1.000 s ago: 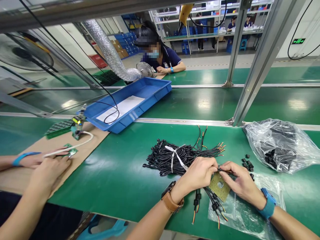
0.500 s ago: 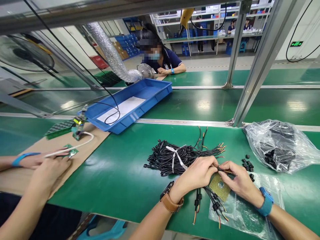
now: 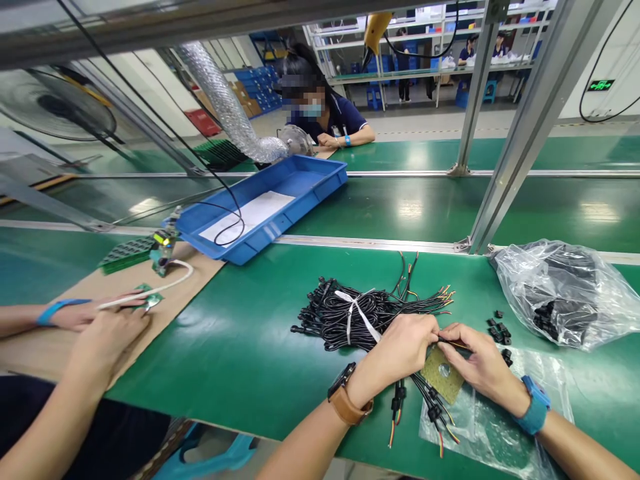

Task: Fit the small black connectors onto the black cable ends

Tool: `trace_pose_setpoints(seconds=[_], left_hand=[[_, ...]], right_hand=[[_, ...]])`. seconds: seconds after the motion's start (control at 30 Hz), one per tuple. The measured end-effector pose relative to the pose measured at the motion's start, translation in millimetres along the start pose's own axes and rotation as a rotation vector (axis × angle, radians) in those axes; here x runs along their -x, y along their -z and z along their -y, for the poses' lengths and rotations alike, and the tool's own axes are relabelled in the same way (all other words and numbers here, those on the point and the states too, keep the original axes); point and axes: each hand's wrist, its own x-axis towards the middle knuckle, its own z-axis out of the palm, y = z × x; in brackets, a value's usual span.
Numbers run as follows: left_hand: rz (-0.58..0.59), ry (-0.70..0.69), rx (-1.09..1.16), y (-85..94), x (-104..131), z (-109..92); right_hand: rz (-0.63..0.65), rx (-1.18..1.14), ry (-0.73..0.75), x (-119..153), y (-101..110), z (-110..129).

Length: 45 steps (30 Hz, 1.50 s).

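My left hand (image 3: 407, 341) and my right hand (image 3: 483, 360) meet fingertip to fingertip. Both are pinched on a thin black cable, its coloured wires showing by the right fingers. Just under them lies a yellowish square plate (image 3: 454, 390) with a round hole. Below my left hand, several cable ends fitted with black pieces (image 3: 434, 408) point toward the table's front edge, red and yellow wires bare. Left of my hands rests a bundle of black cables (image 3: 336, 327) tied with a white strip. Where the fingers meet, the details are hidden.
Small black parts (image 3: 499, 331) and a flat clear bag (image 3: 485, 443) lie near my right hand. A filled plastic bag (image 3: 565, 293) sits at the right. A blue tray (image 3: 260, 243) stands beyond. At the left, a co-worker's hands (image 3: 113, 327) work over brown board (image 3: 190, 283).
The whole view has shifted slightly to the right in the picture. Both my hands keep nearly the same pinch on the cable.
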Motion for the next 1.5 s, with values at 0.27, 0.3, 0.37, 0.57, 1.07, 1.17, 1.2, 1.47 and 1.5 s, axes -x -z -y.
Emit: trace_pose_setpoints(seconds=[0.27,0.3,0.37,0.57,1.07,1.17,1.2,1.47,1.5], left_hand=[[-0.139,-0.194,-0.536,-18.1,4.9,-16.7],[-0.169,-0.192,-0.554,-20.0,4.9,-17.8],[-0.220,-0.192,-0.563,-22.3,5.0,-20.1],[-0.267,-0.168,-0.501,-19.2,5.4,-22.7],[0.015,0.023,-0.034,5.6,2.1,-4.1],[0.001,0.047,0.021,4.5,2.2,-3.9],[-0.001,0.052,0.032,4.1,2.1,-3.8],[-0.004,0.082,0.043,3.4,0.2,-5.0],[-0.004,0.082,0.038,3.2,0.1,-5.2]], right_hand=[[0.039,0.256,0.062,14.2,12.4,-27.1],[0.043,0.282,0.056,15.2,14.1,-32.6],[0.037,0.315,0.054,17.2,17.6,-40.9],[0.016,0.371,0.003,19.4,25.1,-43.1],[-0.052,0.171,0.076,1.0,5.4,-6.3],[-0.055,0.112,0.066,2.9,1.2,-7.2],[-0.057,0.092,0.059,3.4,-0.1,-7.5],[-0.049,0.045,0.032,0.2,-2.7,-4.6],[-0.044,0.042,0.031,-0.1,-2.7,-3.9]])
